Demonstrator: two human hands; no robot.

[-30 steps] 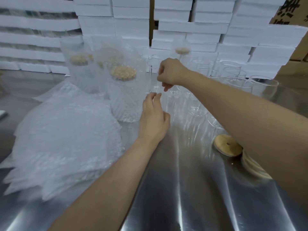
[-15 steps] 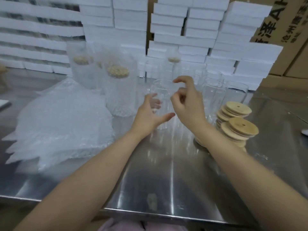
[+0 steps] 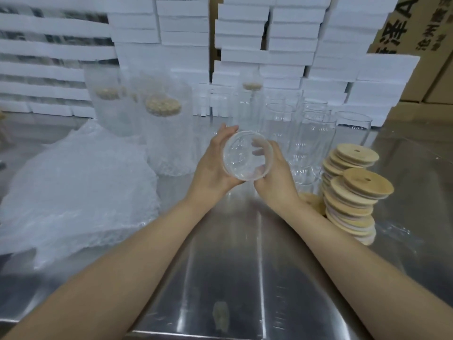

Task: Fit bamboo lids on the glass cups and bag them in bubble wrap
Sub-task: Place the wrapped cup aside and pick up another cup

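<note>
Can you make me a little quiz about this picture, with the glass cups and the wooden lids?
1. True or false: the glass cup being held already wears a lid.
2. Pick one: the stacked bamboo lids sit A) by the right hand, B) on the floor, C) on a chair.
3. Fill in: the soft pile on the table, out to the side of the left hand, is ____ wrap.

Key: 1 false, the cup is open on top; 2 A; 3 bubble.
</note>
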